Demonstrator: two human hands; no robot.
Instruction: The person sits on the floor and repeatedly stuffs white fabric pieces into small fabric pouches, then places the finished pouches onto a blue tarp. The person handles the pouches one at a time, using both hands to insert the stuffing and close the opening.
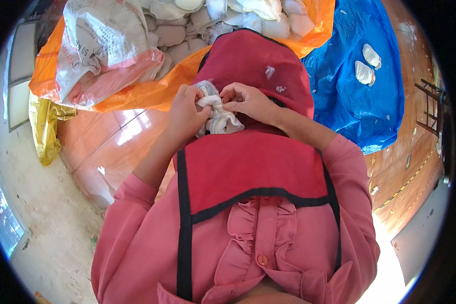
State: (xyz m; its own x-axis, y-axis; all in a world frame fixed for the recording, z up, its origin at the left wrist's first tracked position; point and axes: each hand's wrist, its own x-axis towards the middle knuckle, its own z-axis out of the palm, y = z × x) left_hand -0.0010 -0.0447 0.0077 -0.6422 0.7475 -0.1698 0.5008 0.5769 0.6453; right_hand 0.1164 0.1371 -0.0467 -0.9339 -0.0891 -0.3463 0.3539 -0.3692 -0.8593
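Cloth, white and bunched, is held up between both hands, in front of the chest. Its left side is gripped by the left hand, fingers curled closed; its right side is pinched by the right hand between thumb and fingertips. Folds are partly covered by the fingers, so whether one piece or several is held cannot be told. Red apron, trimmed in black, worn over a pink shirt. Beyond the lap, an orange sheet is spread, heaped with pale rounded pads; its left part is covered by a white sack. Blue sheet laid to the right, two white bundles set on it. Yellow bag seen crumpled at far left, beside the tiled floor
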